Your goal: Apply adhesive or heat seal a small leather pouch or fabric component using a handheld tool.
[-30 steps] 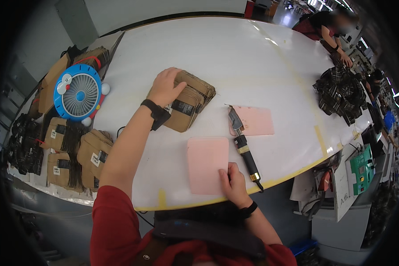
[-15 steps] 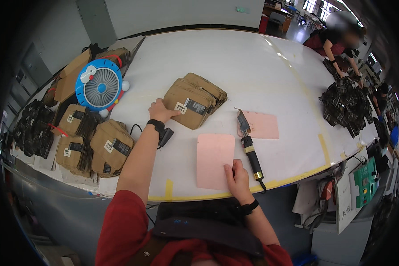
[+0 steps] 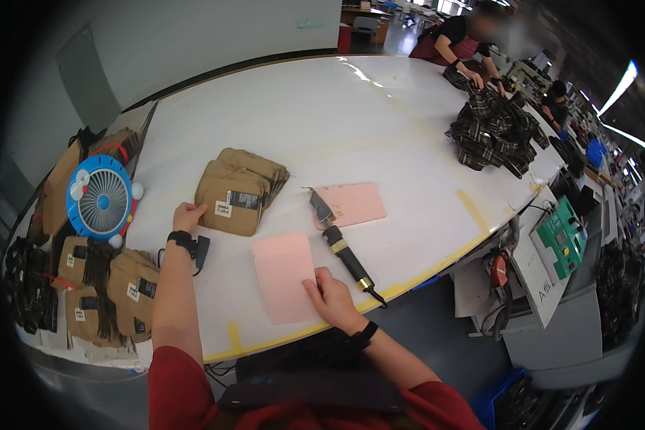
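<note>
My left hand (image 3: 188, 216) is at the left edge of a fanned stack of tan, round-cornered panels (image 3: 245, 161). Its thumb and forefinger close at the side of the top panel (image 3: 244, 223), which bears a dark label and a white tag. My right hand (image 3: 331, 299) grips the right edge of a pink card (image 3: 283, 269), thumb on top. This card lies near the table's front edge. To its right rests a black corded heat gun (image 3: 345, 256), its metal nozzle over the left end of a second pink card (image 3: 362, 203).
More tan panels (image 3: 130, 276) stand in piles at left, beside a blue toy-like fan (image 3: 99, 197) and dark fabric (image 3: 30, 287). At far right a person (image 3: 455, 43) handles a heap of plaid fabric (image 3: 491, 129). A green control box (image 3: 562, 236) sits past the table's taped edge (image 3: 408, 287).
My view has swung right, so the table's things appear further left. My left hand has drawn back from the top panel's face to its edge. My right hand still holds the pink card.
</note>
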The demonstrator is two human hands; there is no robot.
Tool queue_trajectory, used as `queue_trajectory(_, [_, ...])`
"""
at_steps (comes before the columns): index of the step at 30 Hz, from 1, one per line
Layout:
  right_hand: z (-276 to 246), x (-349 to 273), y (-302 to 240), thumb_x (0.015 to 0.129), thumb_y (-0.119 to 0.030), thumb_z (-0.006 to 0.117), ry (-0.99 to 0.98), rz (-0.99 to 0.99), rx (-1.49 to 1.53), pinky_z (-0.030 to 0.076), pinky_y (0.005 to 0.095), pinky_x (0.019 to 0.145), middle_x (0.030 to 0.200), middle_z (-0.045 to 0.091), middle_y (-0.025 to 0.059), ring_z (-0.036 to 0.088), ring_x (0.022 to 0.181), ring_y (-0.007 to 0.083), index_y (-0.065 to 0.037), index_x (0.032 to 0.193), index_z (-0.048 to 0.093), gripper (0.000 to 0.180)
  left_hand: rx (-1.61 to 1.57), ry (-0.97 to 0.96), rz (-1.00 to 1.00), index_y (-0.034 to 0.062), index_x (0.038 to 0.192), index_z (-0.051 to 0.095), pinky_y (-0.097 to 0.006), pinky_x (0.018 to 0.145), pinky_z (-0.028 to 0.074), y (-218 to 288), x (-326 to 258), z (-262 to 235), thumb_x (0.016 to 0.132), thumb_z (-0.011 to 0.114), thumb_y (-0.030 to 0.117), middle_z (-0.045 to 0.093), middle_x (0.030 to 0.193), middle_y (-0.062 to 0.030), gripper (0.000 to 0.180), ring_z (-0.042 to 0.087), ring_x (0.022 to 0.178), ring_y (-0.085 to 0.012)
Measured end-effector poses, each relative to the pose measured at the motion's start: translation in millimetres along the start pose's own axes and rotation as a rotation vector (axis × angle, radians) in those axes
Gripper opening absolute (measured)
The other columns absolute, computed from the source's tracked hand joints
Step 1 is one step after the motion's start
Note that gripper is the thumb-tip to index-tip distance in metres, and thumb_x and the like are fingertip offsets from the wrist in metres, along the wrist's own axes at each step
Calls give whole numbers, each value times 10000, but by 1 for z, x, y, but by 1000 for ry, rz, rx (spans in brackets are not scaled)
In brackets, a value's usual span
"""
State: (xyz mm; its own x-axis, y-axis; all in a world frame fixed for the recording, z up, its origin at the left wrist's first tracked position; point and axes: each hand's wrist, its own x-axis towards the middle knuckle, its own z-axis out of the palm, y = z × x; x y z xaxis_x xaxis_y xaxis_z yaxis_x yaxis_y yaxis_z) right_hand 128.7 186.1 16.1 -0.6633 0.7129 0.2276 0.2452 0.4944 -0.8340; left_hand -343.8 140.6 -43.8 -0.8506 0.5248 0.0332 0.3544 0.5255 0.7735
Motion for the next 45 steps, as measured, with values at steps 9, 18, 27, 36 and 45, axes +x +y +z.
queue_trajectory(9, [-4, -2, 9, 1020, -245, 560, 58, -5, 67, 484, 441, 634, 774, 632, 185, 632, 708, 382, -31, 1069, 509, 225, -626, 56, 304, 56, 987, 520, -250, 735, 424, 82, -58, -12, 1005, 583, 99, 554, 869, 7, 79, 495, 802, -89])
queue_trajectory(18, [0, 0, 19, 1058, -226, 499, 266, 86, 448, 466, 281, 784, 929, 580, 43, 511, 864, 92, -9, 1072, 534, 221, -866, -125, 225, 72, 1078, 536, -224, 751, 455, 113, -226, -99, 1014, 584, 85, 676, 991, -41, 81, 583, 874, -64])
queue_trajectory(27, [10, 54, -15, 1056, -221, 504, 247, -139, 290, 492, 325, 743, 913, 633, 116, 595, 806, 168, 19, 1090, 513, 243, -770, -311, 35, 76, 1046, 572, -227, 743, 475, 74, -255, -48, 995, 626, 119, 670, 930, -24, 86, 595, 839, -74])
queue_trajectory(36, [24, 21, 0, 1047, -206, 520, 114, 14, 293, 501, 354, 751, 900, 625, 134, 600, 816, 202, 0, 1101, 525, 214, -1265, -479, -122, 115, 1132, 551, -295, 865, 500, 75, -251, -23, 1030, 574, 156, 619, 1049, -30, 112, 591, 992, -140])
queue_trajectory(45, [-6, 35, -60, 1065, -208, 499, 342, -174, 605, 452, 252, 737, 882, 551, 15, 486, 799, 72, -18, 1122, 517, 200, -1305, -729, -14, 91, 1113, 481, -347, 922, 518, 101, -270, -69, 1068, 465, 132, 619, 1108, -80, 63, 615, 1064, -187])
